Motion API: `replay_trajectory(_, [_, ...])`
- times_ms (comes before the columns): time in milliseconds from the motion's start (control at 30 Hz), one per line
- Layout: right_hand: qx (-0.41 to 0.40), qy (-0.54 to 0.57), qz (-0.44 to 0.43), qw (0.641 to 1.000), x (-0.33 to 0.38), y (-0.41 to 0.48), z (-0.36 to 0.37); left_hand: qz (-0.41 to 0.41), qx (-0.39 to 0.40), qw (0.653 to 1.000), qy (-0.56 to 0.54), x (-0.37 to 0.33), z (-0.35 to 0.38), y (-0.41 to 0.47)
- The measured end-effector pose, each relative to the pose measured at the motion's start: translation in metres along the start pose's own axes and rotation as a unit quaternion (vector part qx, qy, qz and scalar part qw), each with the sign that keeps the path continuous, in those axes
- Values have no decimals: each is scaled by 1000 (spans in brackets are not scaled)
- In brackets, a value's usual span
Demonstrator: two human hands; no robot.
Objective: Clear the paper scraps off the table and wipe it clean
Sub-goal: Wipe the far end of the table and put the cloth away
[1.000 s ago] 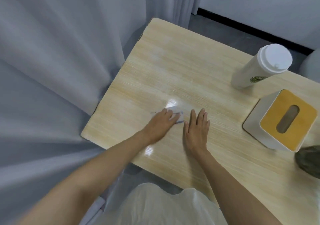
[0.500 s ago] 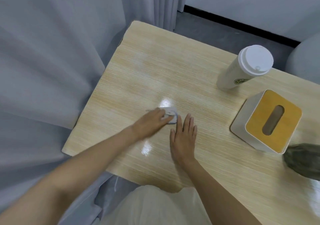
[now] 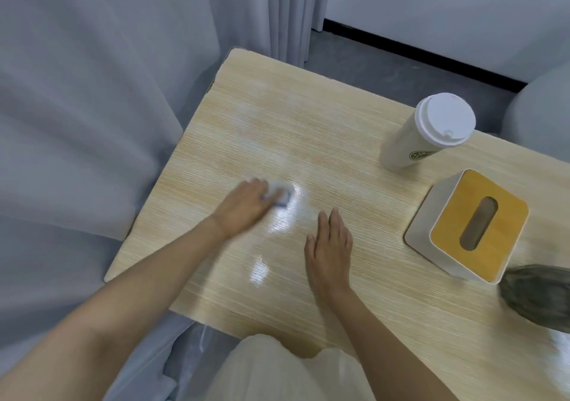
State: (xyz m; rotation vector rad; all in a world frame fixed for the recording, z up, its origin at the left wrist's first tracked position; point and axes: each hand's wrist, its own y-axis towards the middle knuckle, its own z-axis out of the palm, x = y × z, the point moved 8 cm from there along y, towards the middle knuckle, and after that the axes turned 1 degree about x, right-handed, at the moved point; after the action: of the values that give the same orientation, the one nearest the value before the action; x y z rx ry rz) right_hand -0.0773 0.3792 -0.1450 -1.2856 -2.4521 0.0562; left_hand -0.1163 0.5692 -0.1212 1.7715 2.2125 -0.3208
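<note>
The wooden table [image 3: 308, 117] bears a lidded cup [image 3: 431, 132], a tissue box [image 3: 468, 228], a dark bundle [image 3: 539, 295] and a white wipe [image 3: 279, 195]

Both bare forearms reach in from below: the left hand [image 3: 243, 206], blurred, lies palm down with fingers stretched toward 1 o'clock. At its 4 o'clock, the right hand [image 3: 328, 246] lies flat, fingers together, pointing to 12 o'clock.

Blurred left hand [image 3: 246, 206] over half-hidden cloth [image 3: 282, 196] — dark bundle [image 3: 539, 299] partly off right edge
</note>
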Motion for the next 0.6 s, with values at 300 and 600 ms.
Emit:
replay_trajectory(300, [-72,97,-111,986,75,46,-7,-107,-18,991,-77,5,-4,-30])
replay_trajectory(600, [-32,-42,-398,916,154,95,21,-422,-108,900,-7,120,-46,-138])
